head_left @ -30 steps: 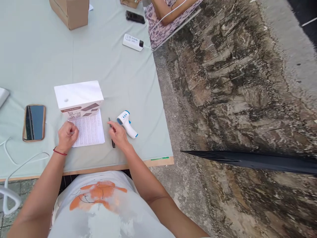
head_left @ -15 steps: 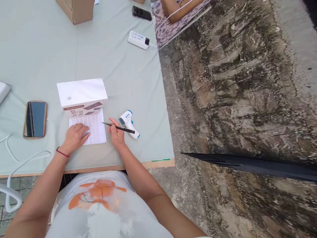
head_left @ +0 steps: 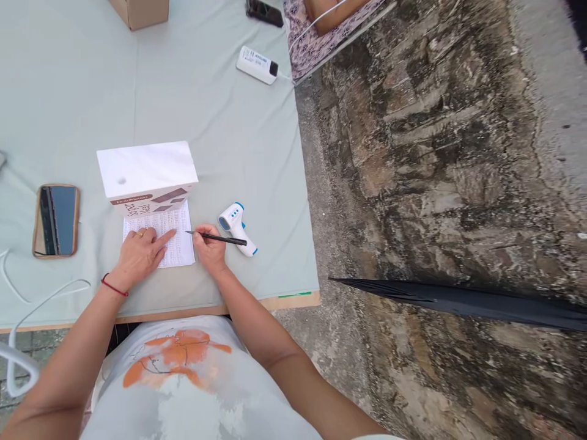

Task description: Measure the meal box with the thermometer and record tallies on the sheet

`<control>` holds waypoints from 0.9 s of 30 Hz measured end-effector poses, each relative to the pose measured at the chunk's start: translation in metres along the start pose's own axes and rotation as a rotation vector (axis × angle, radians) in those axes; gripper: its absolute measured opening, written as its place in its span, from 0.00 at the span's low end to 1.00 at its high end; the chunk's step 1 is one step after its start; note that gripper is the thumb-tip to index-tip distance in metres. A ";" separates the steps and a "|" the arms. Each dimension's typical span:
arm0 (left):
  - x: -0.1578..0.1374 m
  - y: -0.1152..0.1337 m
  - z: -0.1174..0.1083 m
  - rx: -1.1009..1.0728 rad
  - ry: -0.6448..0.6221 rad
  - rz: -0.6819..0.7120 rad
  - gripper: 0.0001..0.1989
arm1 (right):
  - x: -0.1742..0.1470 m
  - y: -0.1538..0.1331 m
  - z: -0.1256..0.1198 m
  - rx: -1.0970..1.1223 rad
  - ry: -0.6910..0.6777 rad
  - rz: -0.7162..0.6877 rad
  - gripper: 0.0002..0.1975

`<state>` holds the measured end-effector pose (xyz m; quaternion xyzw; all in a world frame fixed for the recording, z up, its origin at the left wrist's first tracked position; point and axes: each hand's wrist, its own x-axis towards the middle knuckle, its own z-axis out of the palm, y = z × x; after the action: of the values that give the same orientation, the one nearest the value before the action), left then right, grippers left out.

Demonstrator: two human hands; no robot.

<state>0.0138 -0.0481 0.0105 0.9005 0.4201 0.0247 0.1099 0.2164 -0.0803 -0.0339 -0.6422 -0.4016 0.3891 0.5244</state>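
A printed sheet of paper [head_left: 177, 249] lies near the table's front edge, its far part hidden by a white box [head_left: 149, 168] with brown printing. My left hand [head_left: 140, 252] rests on the sheet with the index finger stretched out across the print. Just off the sheet's right edge, my right hand [head_left: 211, 249] grips a black pen [head_left: 224, 238], its tip pointing left over the paper's edge. A white and blue infrared thermometer [head_left: 237, 227] lies right beside my right hand.
On the left lie a phone [head_left: 56, 220] in a brown case and a white cable [head_left: 46, 307]. Farther back are a white device [head_left: 257, 65], a black device [head_left: 264, 12] and a cardboard box [head_left: 142, 13]. Beyond the table's right edge is rough stone ground [head_left: 413, 153].
My left index finger has stretched out to the right over the sheet. My right hand's fingers have closed round the pen, and its tip has moved slightly left. The view has shifted a little.
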 end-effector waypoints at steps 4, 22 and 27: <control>0.006 0.011 -0.008 0.053 -0.086 -0.040 0.26 | -0.001 -0.008 0.000 -0.070 -0.016 -0.037 0.08; 0.013 0.020 -0.010 0.105 -0.137 -0.080 0.27 | -0.001 -0.002 0.003 -0.173 -0.047 -0.097 0.08; 0.015 0.021 -0.014 0.147 -0.180 -0.081 0.28 | -0.001 -0.003 0.002 -0.164 -0.044 -0.111 0.07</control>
<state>0.0369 -0.0476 0.0277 0.8869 0.4453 -0.0917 0.0818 0.2136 -0.0798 -0.0317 -0.6510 -0.4784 0.3392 0.4819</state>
